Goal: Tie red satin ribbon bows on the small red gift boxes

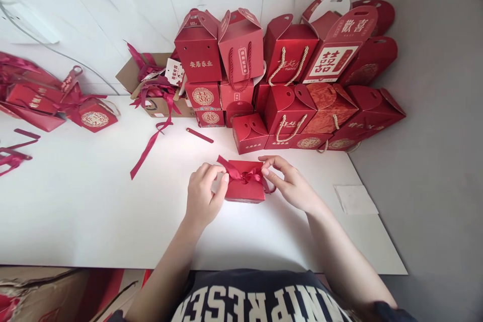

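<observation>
A small red gift box [246,192] stands on the white table in front of me. Across its top runs a dark red satin ribbon [245,177], knotted in the middle, with one tail sticking up at the upper left. My left hand [207,188] is at the box's left side, thumb and index finger pinched on the ribbon. On the other side, my right hand [289,181] pinches the ribbon's right loop between thumb and fingers. Another end of ribbon hangs by the box's right edge, partly behind my right hand.
Several red gift boxes [290,105] are stacked at the back right. An open cardboard box [169,106] of ribbons stands left of them, a loose ribbon [147,153] trailing out. A red strip [199,135] lies nearby. More red boxes [96,116] sit far left; white paper [354,199] lies right.
</observation>
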`<state>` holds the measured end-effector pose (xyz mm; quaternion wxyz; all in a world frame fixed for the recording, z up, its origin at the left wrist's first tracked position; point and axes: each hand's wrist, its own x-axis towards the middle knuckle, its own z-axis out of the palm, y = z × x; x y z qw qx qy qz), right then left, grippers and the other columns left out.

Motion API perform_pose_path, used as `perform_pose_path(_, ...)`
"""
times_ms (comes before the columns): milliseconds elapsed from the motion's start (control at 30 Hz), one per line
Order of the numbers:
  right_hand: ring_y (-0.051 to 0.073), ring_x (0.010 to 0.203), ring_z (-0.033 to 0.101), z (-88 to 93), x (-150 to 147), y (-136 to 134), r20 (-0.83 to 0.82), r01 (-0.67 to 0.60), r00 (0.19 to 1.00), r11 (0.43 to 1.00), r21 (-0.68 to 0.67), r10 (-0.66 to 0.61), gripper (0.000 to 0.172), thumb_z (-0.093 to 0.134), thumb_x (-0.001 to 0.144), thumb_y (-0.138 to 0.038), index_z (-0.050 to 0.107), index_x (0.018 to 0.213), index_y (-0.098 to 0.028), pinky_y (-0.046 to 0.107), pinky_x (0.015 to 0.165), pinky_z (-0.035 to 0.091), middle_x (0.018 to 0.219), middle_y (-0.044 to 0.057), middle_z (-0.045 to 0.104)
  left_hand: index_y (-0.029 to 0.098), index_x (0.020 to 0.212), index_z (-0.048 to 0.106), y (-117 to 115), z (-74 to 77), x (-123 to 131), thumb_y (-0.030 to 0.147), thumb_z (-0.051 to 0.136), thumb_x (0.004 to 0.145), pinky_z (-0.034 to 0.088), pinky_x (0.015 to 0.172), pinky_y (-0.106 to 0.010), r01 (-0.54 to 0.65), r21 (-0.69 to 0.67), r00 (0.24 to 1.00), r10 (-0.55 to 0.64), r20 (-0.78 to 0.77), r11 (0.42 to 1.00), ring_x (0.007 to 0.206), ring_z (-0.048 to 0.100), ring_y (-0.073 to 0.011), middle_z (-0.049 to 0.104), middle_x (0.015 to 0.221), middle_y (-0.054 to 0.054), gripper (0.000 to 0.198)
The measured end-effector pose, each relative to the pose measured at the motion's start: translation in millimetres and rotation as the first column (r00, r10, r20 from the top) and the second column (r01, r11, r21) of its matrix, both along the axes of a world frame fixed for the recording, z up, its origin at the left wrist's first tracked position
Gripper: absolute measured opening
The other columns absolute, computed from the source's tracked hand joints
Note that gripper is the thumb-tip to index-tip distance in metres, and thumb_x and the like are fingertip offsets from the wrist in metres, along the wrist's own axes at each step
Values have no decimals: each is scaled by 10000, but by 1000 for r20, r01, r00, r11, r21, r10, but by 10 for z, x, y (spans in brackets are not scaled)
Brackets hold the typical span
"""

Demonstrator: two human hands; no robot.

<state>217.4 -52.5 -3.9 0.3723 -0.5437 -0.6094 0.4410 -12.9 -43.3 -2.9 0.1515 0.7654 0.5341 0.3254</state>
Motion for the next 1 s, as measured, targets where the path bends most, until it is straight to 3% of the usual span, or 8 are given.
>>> perform_pose_path(167, 233, 1225, 528, -32, -6, -3, -47, -13, 999, 1000, 0, 13, 224, 491, 949, -458, 572, 974, -250, 404, 995, 416, 1329, 58, 555, 218, 1077, 660, -1, -29, 61, 317, 658, 823, 450, 901, -391, 34, 133, 999, -38, 31, 991, 1020, 547, -229, 537, 1068, -81, 273)
perform_pose_path(267, 234, 1216, 535, -39, -15, -5, -46, -10, 999, 1000, 2, 10, 226, 496, 947, -460, 572, 965, -248, 397, 978, 427, 1330, 61, 549, 237, 924, 711, -4, -17, 31, 188, 637, 823, 433, 976, -410, 206, 136, 975, -215, 57, 969, 1150, 504, -246, 529, 1204, -79, 135)
perform_pose_path(433, 226, 1233, 522, -35, 8, 5, -34, 6, 999, 997, 73, -3, 227, 493, 956, -433, 589, 906, -234, 418, 1057, 356, 1277, 65, 575, 276, 771, 735, 16, 58, -121, -11, 509, 783, 400, 1033, -446, 487, 65, 867, -491, 84, 871, 1205, 485, -242, 542, 1280, -17, 365)
perform_pose_path(600, 226, 1238, 510, 28, 26, 37, 20, -12, 1000, 986, 169, 9, 226, 479, 968, -396, 633, 923, -238, 399, 1038, 378, 1226, 69, 598, 236, 1022, 644, 148, 196, -234, -13, 474, 770, 452, 996, -416, 422, -12, 888, -410, 209, 907, 1116, 555, -214, 598, 1160, -48, 393)
perform_pose_path(700, 229, 1236, 510, 98, 32, 81, 84, -104, 993, 969, 225, 87, 214, 474, 972, -370, 650, 1014, -256, 404, 1055, 368, 1249, 66, 589, 235, 1142, 595, 236, 318, -221, 29, 524, 777, 434, 1024, -412, 449, -94, 893, -447, 49, 888, 1159, 527, -222, 588, 1190, -53, 425)
perform_pose_path(833, 232, 1240, 511, 156, 17, 153, 115, -207, 976, 949, 238, 184, 218, 455, 976, -361, 628, 1057, -256, 412, 1062, 367, 1256, 75, 582, 238, 1090, 618, 301, 381, -154, 68, 499, 847, 456, 991, -363, 519, -90, 850, -524, -54, 850, 1114, 546, -190, 604, 1156, -47, 320)
perform_pose_path(1000, 236, 1209, 524, 92, 1, 172, 70, -123, 991, 984, 131, 115, 215, 487, 953, -422, 548, 894, -225, 405, 993, 404, 1235, 72, 587, 224, 977, 654, 351, 315, -139, 99, 487, 889, 489, 880, -339, 558, 16, 825, -553, -114, 829, 982, 576, -176, 625, 1050, -56, 226)
